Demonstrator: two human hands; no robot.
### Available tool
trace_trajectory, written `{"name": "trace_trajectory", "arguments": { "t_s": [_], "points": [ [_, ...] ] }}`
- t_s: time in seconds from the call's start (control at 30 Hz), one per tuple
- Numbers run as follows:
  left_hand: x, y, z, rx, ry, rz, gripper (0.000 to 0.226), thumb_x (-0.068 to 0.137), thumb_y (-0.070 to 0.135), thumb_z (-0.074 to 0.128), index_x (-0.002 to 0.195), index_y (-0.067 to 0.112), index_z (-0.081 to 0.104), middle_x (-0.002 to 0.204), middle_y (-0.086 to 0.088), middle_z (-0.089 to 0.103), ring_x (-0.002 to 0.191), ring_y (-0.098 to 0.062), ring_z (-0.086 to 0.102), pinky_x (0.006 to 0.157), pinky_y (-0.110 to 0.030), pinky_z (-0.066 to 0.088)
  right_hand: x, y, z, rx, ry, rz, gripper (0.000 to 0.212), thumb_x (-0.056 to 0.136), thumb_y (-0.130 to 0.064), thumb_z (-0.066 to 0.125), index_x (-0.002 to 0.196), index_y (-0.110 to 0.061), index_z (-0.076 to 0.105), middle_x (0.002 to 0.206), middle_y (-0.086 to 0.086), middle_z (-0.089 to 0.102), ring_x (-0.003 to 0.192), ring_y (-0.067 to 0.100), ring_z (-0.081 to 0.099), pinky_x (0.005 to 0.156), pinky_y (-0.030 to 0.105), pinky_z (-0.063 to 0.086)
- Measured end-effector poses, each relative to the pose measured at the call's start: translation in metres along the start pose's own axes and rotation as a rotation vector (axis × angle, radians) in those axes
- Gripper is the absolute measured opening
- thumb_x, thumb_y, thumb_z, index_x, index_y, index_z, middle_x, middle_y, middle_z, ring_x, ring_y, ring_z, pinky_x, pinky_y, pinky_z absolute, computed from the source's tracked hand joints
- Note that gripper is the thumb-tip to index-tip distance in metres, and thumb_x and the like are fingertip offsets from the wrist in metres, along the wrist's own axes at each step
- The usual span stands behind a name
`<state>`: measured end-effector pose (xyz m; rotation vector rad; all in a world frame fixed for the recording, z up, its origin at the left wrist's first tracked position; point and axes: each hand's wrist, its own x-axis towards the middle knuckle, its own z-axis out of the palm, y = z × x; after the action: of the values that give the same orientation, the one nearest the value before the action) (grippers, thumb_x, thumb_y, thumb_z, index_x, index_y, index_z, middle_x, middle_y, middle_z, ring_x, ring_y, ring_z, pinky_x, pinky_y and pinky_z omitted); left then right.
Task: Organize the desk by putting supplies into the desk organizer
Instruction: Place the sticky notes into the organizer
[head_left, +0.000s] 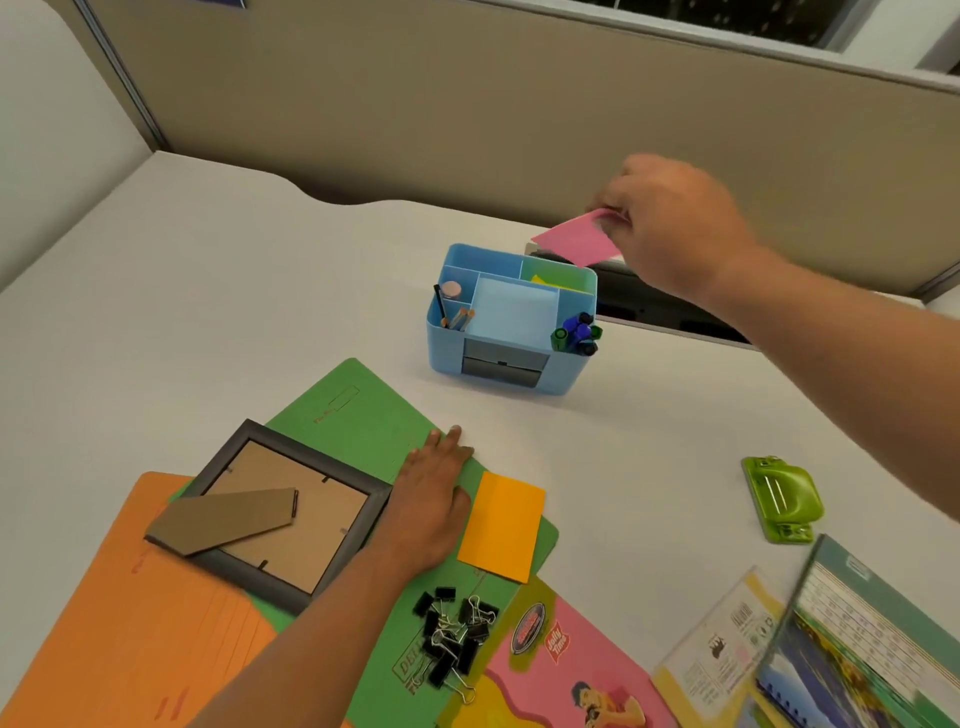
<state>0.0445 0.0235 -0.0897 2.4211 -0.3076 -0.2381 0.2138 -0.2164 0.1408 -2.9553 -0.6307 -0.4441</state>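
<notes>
A light blue desk organizer (447, 343) stands mid-desk, with pens in its left slot, markers (577, 332) at its right corner and yellow notes in a back compartment. My right hand (675, 223) holds a pink sticky-note pad (576, 240) in the air just above the organizer's back right corner. My left hand (434, 499) lies flat on a green folder (353, 410), fingers together, holding nothing. An orange sticky-note pad (501, 525) lies just right of that hand. A heap of black binder clips (452, 636) rests on the folder nearer to me.
A grey picture frame (280, 514) lies face down on the green and orange folders (130, 623). A green hole punch (782, 496) sits at the right. Booklets and a calendar (852, 639) crowd the near right corner. A beige partition (467, 104) walls the desk's back.
</notes>
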Motion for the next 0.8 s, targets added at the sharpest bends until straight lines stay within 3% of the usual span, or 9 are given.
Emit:
{"name": "trace_trajectory", "arguments": {
  "t_s": [0.1,0.23,0.4,0.63,0.8],
  "points": [
    [0.0,-0.001,0.002,-0.031,0.029,-0.004,0.057,0.088,0.023,0.037,0.145,0.016,0.039,0.16,0.0,0.019,0.148,-0.018,0.007,0.119,-0.033,0.001,0.016,-0.002,0.017,-0.072,-0.088,-0.03,0.024,0.097,-0.022,0.046,0.106,-0.019,0.068,0.096,0.008,0.052,0.09,0.034,0.055,0.062,0.034,0.033],
    [0.001,-0.003,0.005,-0.052,0.049,0.006,0.055,0.089,0.02,0.04,0.144,0.016,0.041,0.159,0.001,0.019,0.145,-0.011,0.004,0.119,-0.033,0.001,0.029,-0.003,0.035,-0.129,-0.185,-0.051,0.024,0.096,-0.017,0.047,0.106,-0.018,0.069,0.09,0.002,0.043,0.088,0.031,0.054,0.062,0.033,0.032],
    [0.0,-0.003,0.006,-0.044,0.046,0.008,0.057,0.088,0.022,0.036,0.145,0.017,0.04,0.159,0.005,0.016,0.145,-0.01,0.002,0.119,-0.033,0.001,0.037,-0.003,0.051,-0.151,-0.273,-0.065,0.024,0.094,-0.014,0.05,0.109,-0.017,0.069,0.095,0.008,0.048,0.092,0.036,0.055,0.064,0.036,0.035],
    [-0.001,-0.001,0.005,-0.049,0.045,-0.006,0.059,0.087,0.025,0.033,0.145,0.019,0.039,0.157,0.01,0.013,0.145,-0.007,0.001,0.12,-0.032,0.0,0.039,-0.001,0.072,-0.155,-0.37,-0.057,0.03,0.086,-0.007,0.059,0.111,-0.021,0.068,0.095,0.0,0.046,0.089,0.027,0.052,0.066,0.038,0.044],
    [-0.001,0.0,0.004,-0.042,0.042,-0.007,0.059,0.087,0.026,0.032,0.145,0.018,0.039,0.159,0.007,0.014,0.144,-0.005,0.0,0.119,-0.029,-0.001,0.037,0.003,0.08,-0.061,-0.39,-0.026,0.034,0.09,-0.007,0.059,0.121,-0.02,0.062,0.113,0.004,0.058,0.1,0.028,0.056,0.076,0.038,0.049]
  ]
}}
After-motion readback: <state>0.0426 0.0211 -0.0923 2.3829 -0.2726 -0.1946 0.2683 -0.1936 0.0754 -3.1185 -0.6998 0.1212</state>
